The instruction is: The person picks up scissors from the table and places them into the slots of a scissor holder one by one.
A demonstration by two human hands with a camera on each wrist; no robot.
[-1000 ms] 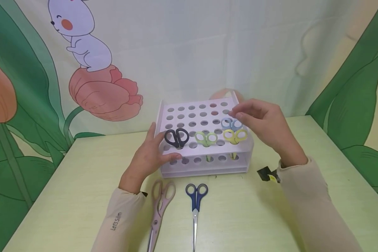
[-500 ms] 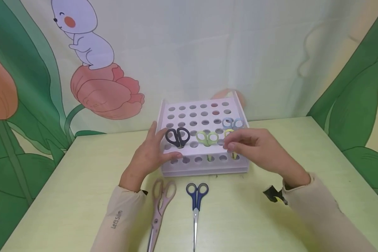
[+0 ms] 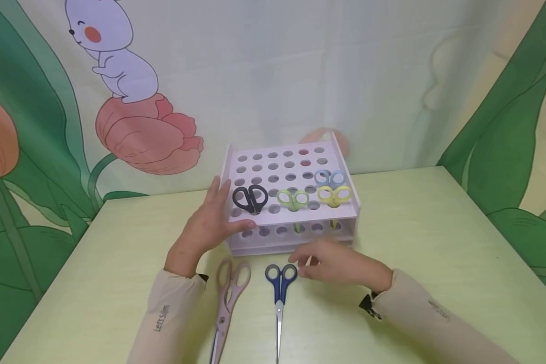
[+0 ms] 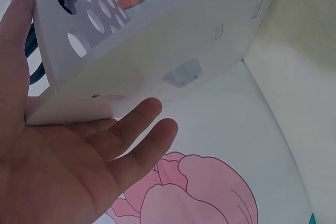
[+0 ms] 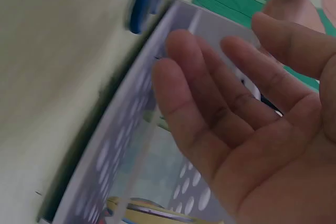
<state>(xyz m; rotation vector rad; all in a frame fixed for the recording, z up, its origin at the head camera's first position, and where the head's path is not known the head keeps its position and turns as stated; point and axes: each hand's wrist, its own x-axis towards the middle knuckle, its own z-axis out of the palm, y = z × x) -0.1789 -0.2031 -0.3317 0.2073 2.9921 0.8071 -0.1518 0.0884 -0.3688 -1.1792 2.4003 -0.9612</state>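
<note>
My left hand (image 3: pixel 205 220) rests against the left side of a white rack (image 3: pixel 296 215) with rows of round holes. Its thumb lies along the front edge, and its other fingers extend beside the side panel. Black-handled scissors (image 3: pixel 250 198), green scissors (image 3: pixel 293 199), yellow scissors (image 3: pixel 334 195) and light blue scissors (image 3: pixel 329 178) stand in the holes, handles up. My right hand (image 3: pixel 334 263) hovers in front of the rack with loosely bent fingers and holds nothing. Its fingertips are close to the handles of dark blue scissors (image 3: pixel 279 283) lying on the table.
Pink scissors (image 3: pixel 227 296) lie on the table (image 3: pixel 437 227), left of the dark blue pair and close to my left sleeve. Behind the rack hangs a printed cloth (image 3: pixel 264 76) with a rabbit and flowers.
My right hand has moved from above the light blue scissors, down past the yellow pair, to beside the dark blue scissors. My left hand stays at the rack.
</note>
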